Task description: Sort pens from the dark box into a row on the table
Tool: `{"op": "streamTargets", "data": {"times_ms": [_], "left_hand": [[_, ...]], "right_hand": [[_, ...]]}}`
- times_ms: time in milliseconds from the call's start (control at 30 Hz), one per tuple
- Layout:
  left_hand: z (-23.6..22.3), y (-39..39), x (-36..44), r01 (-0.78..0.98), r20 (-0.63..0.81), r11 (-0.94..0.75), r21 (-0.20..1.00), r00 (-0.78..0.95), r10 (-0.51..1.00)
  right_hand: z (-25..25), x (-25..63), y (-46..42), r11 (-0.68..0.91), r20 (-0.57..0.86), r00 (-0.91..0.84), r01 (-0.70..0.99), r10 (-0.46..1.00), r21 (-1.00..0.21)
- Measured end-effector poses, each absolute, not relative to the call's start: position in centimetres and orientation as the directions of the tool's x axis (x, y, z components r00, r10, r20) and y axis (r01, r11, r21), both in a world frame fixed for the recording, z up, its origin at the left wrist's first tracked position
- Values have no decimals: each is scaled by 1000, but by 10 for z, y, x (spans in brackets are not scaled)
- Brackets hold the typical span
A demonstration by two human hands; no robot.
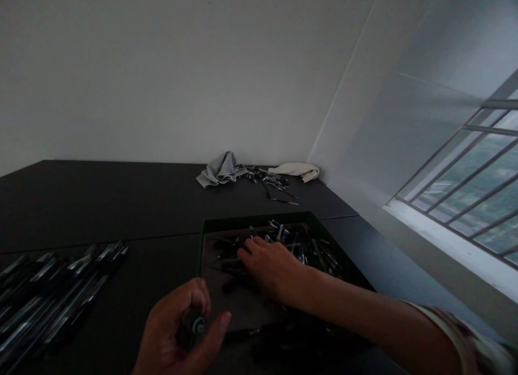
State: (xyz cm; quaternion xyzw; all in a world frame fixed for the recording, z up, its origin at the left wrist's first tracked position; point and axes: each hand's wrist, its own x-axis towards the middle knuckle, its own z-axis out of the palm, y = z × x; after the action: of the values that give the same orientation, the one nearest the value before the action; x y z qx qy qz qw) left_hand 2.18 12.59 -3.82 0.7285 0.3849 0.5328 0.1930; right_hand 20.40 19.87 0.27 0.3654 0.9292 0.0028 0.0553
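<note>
- Currently, the left hand (182,324) sits toward seven o'clock, its fingers curled round a dark cylindrical object (198,325) whose round end faces the camera; the thumb stretches out toward four o'clock along the near side.
- At six o'clock, the right hand (273,267) reaches into a green-walled tray (259,220), palm down, its fingertips lowered among loose pens (297,246); whether they pinch one I cannot tell.
- These pens lie jumbled inside the tray, pointing many ways, thickest from twelve to three o'clock around the right hand; the tray's near part is too dark to make out well.
- Out at eight o'clock, a spread of pens (52,297) lies roughly side by side on the black table (101,202), blurred, their far ends tilted toward one o'clock.
- Beyond the tray, at twelve o'clock, rests a heap of thin pen-like pieces (272,179), with a crumpled grey cloth (220,170) at its nine o'clock and an off-white cloth (297,170) at its two o'clock.
- A pale wall (182,73) rises at twelve o'clock, and a barred window (477,186) stands at three.
</note>
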Motion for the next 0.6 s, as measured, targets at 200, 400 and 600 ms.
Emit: {"op": "streamTargets", "data": {"times_ms": [200,400,600], "left_hand": [[-32,128,26,371,639,-634,679,126,758],[-33,128,25,384,631,-631,674,146,762],[-38,128,24,382,646,-654,653,171,744]], "right_hand": [[50,229,189,813,-323,-838,524,439,-253],[52,230,164,891,-657,-748,357,93,-281],[42,234,156,791,-484,-812,515,327,-331]]}}
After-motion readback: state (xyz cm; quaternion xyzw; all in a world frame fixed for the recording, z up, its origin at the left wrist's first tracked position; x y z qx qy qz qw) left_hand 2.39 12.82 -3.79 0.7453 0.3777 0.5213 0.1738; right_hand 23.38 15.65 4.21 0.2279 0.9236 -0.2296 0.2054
